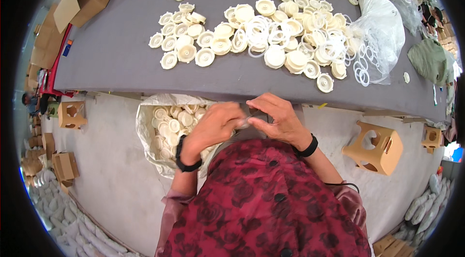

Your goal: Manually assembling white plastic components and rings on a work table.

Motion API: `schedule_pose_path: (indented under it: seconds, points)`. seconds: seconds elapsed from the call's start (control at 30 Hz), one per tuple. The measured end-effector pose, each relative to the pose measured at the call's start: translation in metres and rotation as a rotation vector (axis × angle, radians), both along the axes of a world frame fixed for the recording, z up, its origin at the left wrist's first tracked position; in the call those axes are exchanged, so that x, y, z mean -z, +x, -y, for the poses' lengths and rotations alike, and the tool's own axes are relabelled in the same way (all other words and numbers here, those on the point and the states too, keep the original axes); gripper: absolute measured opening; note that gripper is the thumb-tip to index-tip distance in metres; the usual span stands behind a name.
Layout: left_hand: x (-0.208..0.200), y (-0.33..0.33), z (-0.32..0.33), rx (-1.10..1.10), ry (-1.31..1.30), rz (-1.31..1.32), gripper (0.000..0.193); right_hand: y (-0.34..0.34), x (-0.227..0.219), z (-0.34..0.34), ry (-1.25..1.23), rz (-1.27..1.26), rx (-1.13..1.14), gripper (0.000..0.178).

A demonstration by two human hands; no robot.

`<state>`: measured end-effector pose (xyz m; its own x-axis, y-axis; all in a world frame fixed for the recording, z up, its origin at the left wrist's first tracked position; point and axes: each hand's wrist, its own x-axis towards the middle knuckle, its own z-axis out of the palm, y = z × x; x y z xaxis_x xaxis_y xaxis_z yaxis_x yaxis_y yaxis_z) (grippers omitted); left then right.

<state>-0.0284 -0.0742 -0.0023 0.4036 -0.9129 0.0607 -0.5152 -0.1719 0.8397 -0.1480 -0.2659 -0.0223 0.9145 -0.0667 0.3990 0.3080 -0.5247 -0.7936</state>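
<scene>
On the 1 grey table (111, 70) lie dozens of cream discs (221, 45), overlapping too much for an exact count; 3 sit in a small cluster near the upper left. Many white rings (256, 30) lie heaped on them, and more spill from 1 clear plastic bag (385, 27) at the right. On the floor, 1 white sack (145, 126) holds a heap of similar pale discs (173, 125). There are 3 tan stools: 1 large at the right (378, 154), 1 farther right, and 1 at the left.

The 2 hands meet just in front of the table's near edge, each wrist wearing 1 black band. The left hand (218, 124), blurred, has its fingers curled inward beside the sack's opening. The right hand (281, 120) is partly curled, thumb and forefinger apart. Something small and pale seems to sit between the fingertips, but I cannot tell which hand grips it.
</scene>
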Motion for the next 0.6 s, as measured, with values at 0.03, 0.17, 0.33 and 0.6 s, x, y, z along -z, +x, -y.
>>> schedule_pose_path:
  seconds: [0.03,0.17,0.33,0.6]
  points:
    - [-0.006,0.007,-0.016,0.046,0.151,0.161,0.015,0.001,-0.001,0.003,-0.006,0.007,-0.002,0.031]
    - [-0.023,0.028,-0.090,-0.025,0.798,0.473,0.034,0.009,0.000,0.036,-0.167,0.052,0.238,0.036]
    - [-0.022,0.021,-0.069,-0.238,0.401,0.475,0.040,0.052,-0.010,0.062,-0.744,0.058,0.516,0.040]
    - [0.041,0.003,0.059,-0.409,-0.317,-0.806,0.029,0.053,0.005,0.055,-0.570,-0.012,0.377,0.046]
